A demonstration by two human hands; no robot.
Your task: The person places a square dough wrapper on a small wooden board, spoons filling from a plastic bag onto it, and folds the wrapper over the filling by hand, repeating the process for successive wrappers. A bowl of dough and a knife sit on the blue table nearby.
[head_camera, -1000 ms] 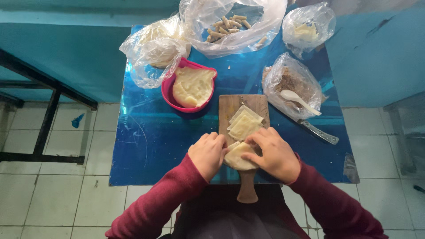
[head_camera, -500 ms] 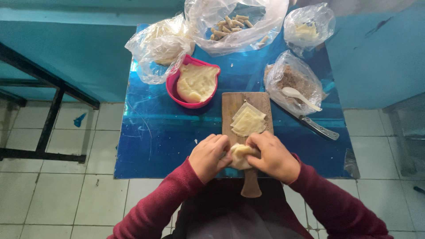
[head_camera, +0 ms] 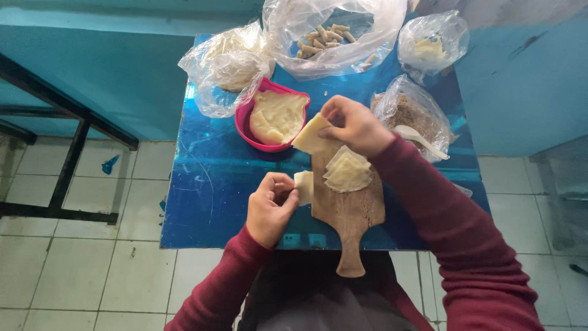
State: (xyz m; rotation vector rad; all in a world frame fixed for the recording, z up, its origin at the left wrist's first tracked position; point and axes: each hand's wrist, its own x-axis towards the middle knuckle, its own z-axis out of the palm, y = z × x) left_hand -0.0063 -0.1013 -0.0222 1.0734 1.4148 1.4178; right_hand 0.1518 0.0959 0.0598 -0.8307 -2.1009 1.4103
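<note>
Carefully now, I pinch one wrapper sheet (head_camera: pixel 309 136) in my right hand (head_camera: pixel 355 125), off the board's far-left corner.
Head view: my left hand (head_camera: pixel 271 205) grips the folded piece (head_camera: pixel 303 186) at the wooden board (head_camera: pixel 349 211)'s left edge; lift slowly so stacked wrappers (head_camera: pixel 347 171) stay put.

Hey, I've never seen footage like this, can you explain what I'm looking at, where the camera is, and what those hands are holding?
The camera sits on a person's head and looks straight down at their two bare hands over a small blue table. The left hand pinches a small folded piece of dough. The right hand lifts a thin dough sheet next to a pink bowl of pale paste. More sheets lie on a wooden cutting board. Clear plastic bags line the far edge.
</note>
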